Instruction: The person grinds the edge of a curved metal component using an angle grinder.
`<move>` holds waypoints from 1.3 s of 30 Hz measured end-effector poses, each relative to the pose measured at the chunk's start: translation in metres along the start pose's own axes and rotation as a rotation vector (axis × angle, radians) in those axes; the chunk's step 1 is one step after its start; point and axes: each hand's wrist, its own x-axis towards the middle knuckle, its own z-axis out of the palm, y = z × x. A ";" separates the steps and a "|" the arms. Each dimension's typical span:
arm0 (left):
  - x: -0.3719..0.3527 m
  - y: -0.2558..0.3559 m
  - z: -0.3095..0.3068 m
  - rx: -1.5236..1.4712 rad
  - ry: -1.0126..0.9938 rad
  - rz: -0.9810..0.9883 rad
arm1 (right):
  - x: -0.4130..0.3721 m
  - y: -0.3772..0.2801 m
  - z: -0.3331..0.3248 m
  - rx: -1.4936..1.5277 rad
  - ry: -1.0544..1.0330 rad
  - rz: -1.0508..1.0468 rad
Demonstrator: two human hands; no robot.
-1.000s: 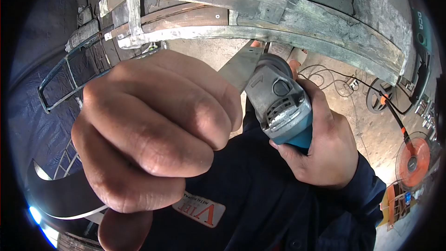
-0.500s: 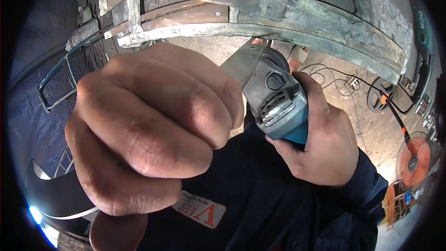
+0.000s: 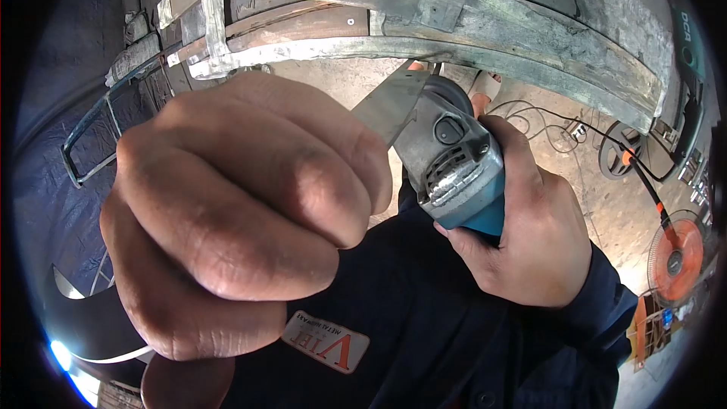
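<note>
My left hand (image 3: 235, 216) is very near the camera, its fingers curled closed. Whatever it may hold is hidden behind the fingers. To its right, my right hand (image 3: 534, 235) wraps round the teal body of an angle grinder (image 3: 454, 159). The grinder's scuffed silver gear head and round button face up, with a dark rounded edge beyond the head. A flat grey metal piece (image 3: 385, 106) shows between the gear head and my left hand, one end passing out of sight behind the fingers.
A worn wooden and metal frame (image 3: 341, 47) crosses the view ahead. A foot (image 3: 485, 91) shows below it on the concrete floor. Cables (image 3: 556, 110) and an orange fan (image 3: 675, 261) lie to the right. A blue metal frame (image 3: 72, 155) stands at left by dark sheeting.
My left hand has shifted slightly left and down in view. My right hand still grips the angle grinder, almost unmoved.
</note>
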 end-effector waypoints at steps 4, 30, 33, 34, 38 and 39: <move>-0.008 0.000 0.009 -0.007 0.068 -0.041 | -0.002 0.000 -0.001 0.055 0.010 0.028; -0.011 -0.012 0.018 0.049 0.212 0.148 | -0.010 -0.008 -0.003 -0.085 -0.028 0.079; -0.021 -0.013 0.017 0.066 0.213 0.160 | -0.014 -0.005 -0.005 -0.068 -0.028 0.046; -0.029 -0.016 0.013 0.038 0.179 0.261 | -0.011 -0.005 -0.005 -0.069 -0.028 0.046; -0.026 -0.006 0.016 0.052 0.205 0.187 | -0.003 -0.003 -0.006 -0.081 -0.011 0.020; -0.024 -0.004 0.018 0.066 0.224 0.127 | -0.003 -0.002 -0.006 -0.081 -0.007 0.016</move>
